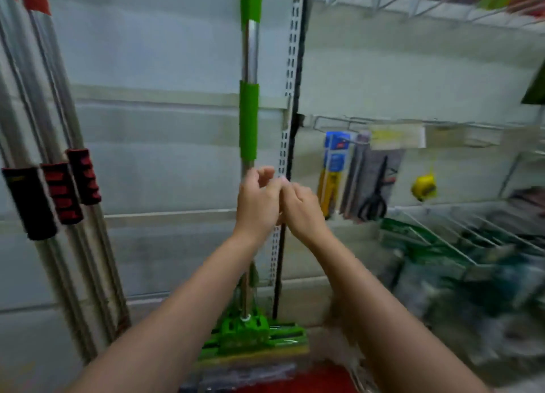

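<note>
Here, an upright green-and-steel mop (pixel 249 118) — hands (pixel 258 206) (pixel 303 212) curled at it, grip unclear.

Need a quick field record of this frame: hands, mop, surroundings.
setting: shop shelving, frame blurred
green mop: upright against the wall panel, mop head at the bottom
left hand: in front of the mop's pole, fingers curled, grip unclear
right hand: against the left hand, fingers curled
left of the mop: red-grip poles, leaning
right of the mop: hanging scissors, yellow item
</note>
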Available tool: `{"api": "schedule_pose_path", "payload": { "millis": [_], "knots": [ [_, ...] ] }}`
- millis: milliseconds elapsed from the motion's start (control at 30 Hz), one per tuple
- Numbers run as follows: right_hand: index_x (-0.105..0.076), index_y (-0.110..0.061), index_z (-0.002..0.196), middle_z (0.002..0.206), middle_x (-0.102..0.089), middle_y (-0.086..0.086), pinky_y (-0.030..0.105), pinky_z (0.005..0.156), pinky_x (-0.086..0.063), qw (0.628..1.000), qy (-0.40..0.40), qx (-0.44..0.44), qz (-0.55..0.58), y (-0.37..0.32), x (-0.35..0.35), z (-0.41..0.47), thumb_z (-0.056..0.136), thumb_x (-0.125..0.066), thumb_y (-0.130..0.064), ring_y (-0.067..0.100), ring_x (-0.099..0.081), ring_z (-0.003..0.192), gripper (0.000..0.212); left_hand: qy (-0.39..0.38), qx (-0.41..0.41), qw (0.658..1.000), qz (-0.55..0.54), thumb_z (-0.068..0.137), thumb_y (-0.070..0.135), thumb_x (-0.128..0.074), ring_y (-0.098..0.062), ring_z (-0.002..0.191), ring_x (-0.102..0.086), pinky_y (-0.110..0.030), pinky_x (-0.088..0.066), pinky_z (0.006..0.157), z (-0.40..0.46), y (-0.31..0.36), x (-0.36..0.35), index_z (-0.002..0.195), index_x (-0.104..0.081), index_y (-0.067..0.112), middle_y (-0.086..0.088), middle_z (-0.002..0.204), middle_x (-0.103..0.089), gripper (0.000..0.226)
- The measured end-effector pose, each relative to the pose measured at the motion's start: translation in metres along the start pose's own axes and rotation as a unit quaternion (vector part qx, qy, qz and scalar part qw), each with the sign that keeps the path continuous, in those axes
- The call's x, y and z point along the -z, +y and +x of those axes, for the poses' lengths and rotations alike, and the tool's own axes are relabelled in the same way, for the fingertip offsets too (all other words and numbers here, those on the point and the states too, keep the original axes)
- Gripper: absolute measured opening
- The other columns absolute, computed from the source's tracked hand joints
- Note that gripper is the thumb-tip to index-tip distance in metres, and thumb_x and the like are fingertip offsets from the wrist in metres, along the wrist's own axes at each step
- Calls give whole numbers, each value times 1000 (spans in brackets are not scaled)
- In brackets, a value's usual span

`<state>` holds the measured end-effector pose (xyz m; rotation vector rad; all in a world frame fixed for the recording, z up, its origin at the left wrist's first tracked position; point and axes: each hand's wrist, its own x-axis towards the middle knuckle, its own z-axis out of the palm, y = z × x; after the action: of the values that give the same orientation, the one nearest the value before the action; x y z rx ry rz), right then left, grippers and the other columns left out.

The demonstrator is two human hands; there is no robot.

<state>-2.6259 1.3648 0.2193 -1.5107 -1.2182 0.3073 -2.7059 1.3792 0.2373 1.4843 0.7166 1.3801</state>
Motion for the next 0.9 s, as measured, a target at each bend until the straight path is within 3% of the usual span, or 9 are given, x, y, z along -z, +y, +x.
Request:
{"api": "schedule_pose_path", "payload": {
  "millis": [67,167,267,367,433,533,667,800,900],
  "knots": [
    [-66,-4,91,76,-66,17,40,61,-55,999,31,-23,4,23,52,-13,96,-33,-38,30,-65,67,48,-32,-5,999,-7,86,5,-52,-10,78,-54,-12,-44,67,-22,7,-49,102,-55,10,2,85,-56,17],
    [-61,-3,80,67,-59,16,28,49,-48,995,65,-64,33,57,143,-42,98,-34,-33,25,-57,54,44,-94,10,995,-28,87,5,-51,-9,70,-52,-15,-43,65,-62,9,-131,91,-54,13,4,74,-54,9],
    [-52,-11,67,61,-55,13,30,49,-47,985,122,-120,29,93,243,-89,98,-36,-29,24,-54,49,39,-144,72,985,-57,86,8,-51,-18,77,-53,-31,-43,73,-113,1,-220,74,-54,22,1,70,-54,18],
    [-51,-6,75,63,-56,14,26,44,-46,971,163,-177,-3,133,339,-147,97,-40,-23,22,-54,52,30,-207,167,959,-98,86,6,-50,-20,73,-52,-33,-41,69,-176,-12,-309,70,-53,21,-2,69,-55,23],
    [-52,-5,80,66,-58,14,23,46,-47,954,195,-224,-40,158,401,-185,96,-42,-21,21,-56,54,25,-255,220,937,-98,87,7,-48,-18,73,-53,-30,-42,63,-218,-19,-365,71,-55,20,-1,72,-56,22],
    [-51,-9,71,68,-59,12,34,62,-46,917,266,-285,-81,191,487,-233,91,-48,-21,25,-58,64,24,-322,276,901,-96,89,11,-48,-17,74,-54,-28,-43,61,-271,-25,-439,73,-59,18,-1,76,-58,20],
    [-51,-15,64,71,-59,11,37,64,-40,880,335,-327,-87,226,571,-280,86,-50,-23,26,-55,69,24,-385,289,873,-78,91,13,-49,-17,79,-55,-26,-46,63,-326,-24,-524,96,-66,9,-6,87,-61,17],
    [-54,-16,69,77,-61,11,37,67,-43,856,374,-348,-81,254,633,-305,88,-49,-22,25,-55,71,20,-429,277,856,-81,95,19,-45,-17,86,-56,-28,-46,71,-358,-31,-604,95,-61,15,2,83,-60,17],
    [-55,-14,74,77,-62,6,36,70,-44,840,402,-357,-76,278,679,-308,89,-49,-22,20,-57,71,18,-451,267,847,-87,96,20,-43,-15,79,-55,-27,-44,67,-373,-38,-666,97,-60,13,1,80,-59,19]
  ]
}}
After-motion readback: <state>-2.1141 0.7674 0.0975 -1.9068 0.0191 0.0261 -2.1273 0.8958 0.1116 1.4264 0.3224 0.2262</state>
